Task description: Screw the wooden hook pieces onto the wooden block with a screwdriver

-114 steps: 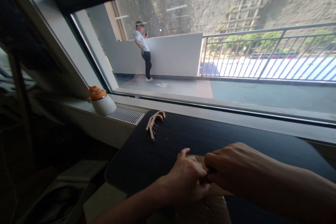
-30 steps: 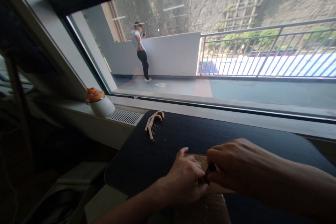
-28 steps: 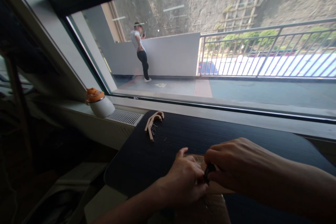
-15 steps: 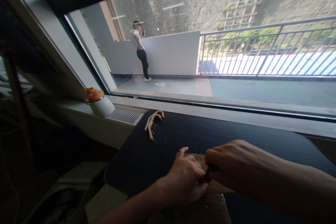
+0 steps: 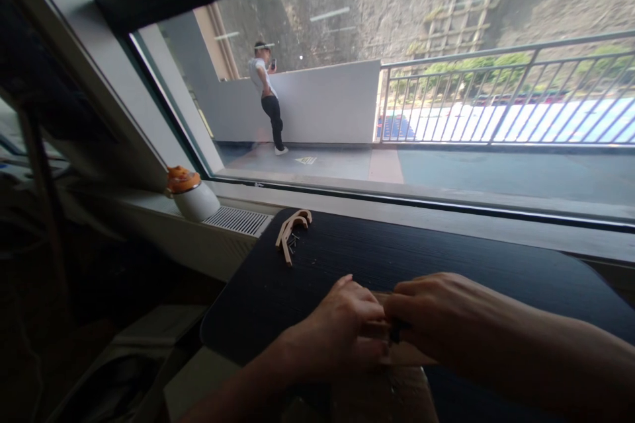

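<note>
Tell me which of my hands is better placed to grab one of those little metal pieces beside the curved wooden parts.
Probably your left hand: it is nearer the little metal pieces, while your right hand grips a small dark object farther off.

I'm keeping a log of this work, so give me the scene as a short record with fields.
Left hand: at a light brown piece, fingers curled; exact grip unclear
Right hand: pinching a small dark object, mostly hidden
Surface: black table
Far left corner of table: two curved wooden pieces, small metal fasteners beside them
Ledge: white container with an orange top, beside a vent grille
Outside: a person standing by a pale wall
</note>
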Demonstrator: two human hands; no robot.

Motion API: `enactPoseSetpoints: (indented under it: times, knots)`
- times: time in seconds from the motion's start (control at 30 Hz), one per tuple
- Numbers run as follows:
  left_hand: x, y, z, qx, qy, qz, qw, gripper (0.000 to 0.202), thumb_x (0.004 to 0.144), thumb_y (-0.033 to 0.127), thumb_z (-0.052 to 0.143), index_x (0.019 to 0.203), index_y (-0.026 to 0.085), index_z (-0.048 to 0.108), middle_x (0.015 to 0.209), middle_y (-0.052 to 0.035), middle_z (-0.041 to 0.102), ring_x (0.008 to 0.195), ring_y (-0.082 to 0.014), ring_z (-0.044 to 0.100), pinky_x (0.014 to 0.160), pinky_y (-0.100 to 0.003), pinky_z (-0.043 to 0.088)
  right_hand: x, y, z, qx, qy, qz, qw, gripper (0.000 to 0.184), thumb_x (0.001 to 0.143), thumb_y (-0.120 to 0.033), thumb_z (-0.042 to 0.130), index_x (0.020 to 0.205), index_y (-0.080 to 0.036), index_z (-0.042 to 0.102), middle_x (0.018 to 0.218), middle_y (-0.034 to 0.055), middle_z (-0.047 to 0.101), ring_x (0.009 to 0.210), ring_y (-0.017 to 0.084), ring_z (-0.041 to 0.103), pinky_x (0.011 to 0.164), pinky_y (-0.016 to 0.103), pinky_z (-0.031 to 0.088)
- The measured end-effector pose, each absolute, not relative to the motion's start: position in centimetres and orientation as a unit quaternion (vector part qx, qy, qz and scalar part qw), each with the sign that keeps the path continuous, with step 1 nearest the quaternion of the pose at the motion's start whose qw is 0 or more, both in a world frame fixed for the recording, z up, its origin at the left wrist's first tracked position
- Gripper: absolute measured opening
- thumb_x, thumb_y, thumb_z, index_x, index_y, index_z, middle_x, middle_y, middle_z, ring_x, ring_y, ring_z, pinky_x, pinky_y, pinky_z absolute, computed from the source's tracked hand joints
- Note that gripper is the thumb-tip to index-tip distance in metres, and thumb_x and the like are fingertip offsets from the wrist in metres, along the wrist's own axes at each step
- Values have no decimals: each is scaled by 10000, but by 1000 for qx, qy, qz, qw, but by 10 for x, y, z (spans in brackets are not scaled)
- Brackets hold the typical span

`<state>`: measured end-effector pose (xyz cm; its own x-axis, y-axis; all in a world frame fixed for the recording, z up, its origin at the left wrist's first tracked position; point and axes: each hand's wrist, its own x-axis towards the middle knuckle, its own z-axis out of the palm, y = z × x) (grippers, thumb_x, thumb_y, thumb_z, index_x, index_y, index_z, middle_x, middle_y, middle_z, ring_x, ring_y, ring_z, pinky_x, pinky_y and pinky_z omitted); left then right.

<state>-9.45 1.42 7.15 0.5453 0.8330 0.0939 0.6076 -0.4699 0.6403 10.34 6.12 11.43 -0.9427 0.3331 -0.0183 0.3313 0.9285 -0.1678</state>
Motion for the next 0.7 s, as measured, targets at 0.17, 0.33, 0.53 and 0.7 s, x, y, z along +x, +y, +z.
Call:
enactPoseSetpoints:
  times: [0.17,0.33,0.53,0.7]
  knots:
    - [-117,-14,70,750,532,322,226,229,792,160,601,1010,214,642,1079,-51,628,1044,-200,553,948,-324,419,104,60,120,-184,-977,105,17,279,734,-24,547,912,-232,598,792,-33,642,626,112,577,555,234,329]
    - [-122,-35,39,740,587,270,188,458,680,106,649,1120,215,588,1106,-62,635,1014,-247,573,925,-397,451,102,59,130,-200,-970,141,-2,243,756,-27,545,872,-237,586,777,-49,626,617,103,567,533,226,317]
    - [-118,-36,25,745,583,275,170,447,723,32,548,1128,220,566,1087,-54,644,1003,-232,579,926,-416,446,102,59,126,-186,-976,110,3,190,777,-53,539,852,-215,605,771,-20,626,631,109,571,543,219,340]
    - [-120,-36,25,742,579,289,173,434,735,40,564,1119,243,564,1058,-28,648,985,-217,581,913,-397,446,100,56,135,-191,-976,106,-16,189,783,-52,528,833,-212,615,738,-18,622,618,112,573,550,215,353]
